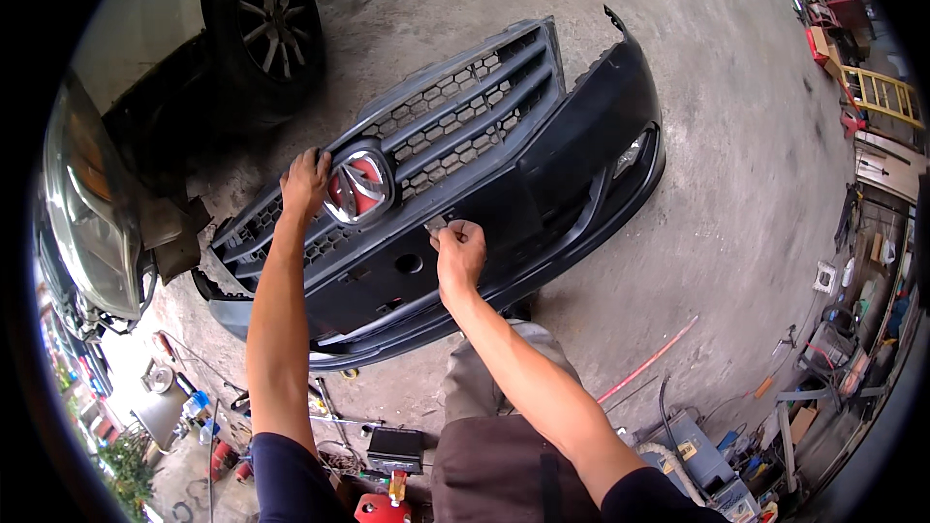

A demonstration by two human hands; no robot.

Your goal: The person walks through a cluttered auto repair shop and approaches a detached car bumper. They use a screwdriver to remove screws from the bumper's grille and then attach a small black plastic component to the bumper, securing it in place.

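Observation:
A black car bumper (494,203) with its grille (455,97) attached lies across the concrete floor in front of me. My left hand (306,182) is closed over the grille's upper edge, right beside a chrome and red emblem (357,184). Below the emblem, my right hand (459,254) pinches a small greyish piece against the bumper face, just under the grille's lower border. My fingers cover most of that piece, so its kind is hidden. A round hole (409,263) shows in the bumper to the left of my right hand.
A light-coloured car stands at the upper left, with its wheel (266,19) and headlight (97,223) close to the bumper. Near my legs lie a black battery (395,449), a red object (383,508) and a red rod (649,358). A yellow ladder (882,94) and clutter line the right side.

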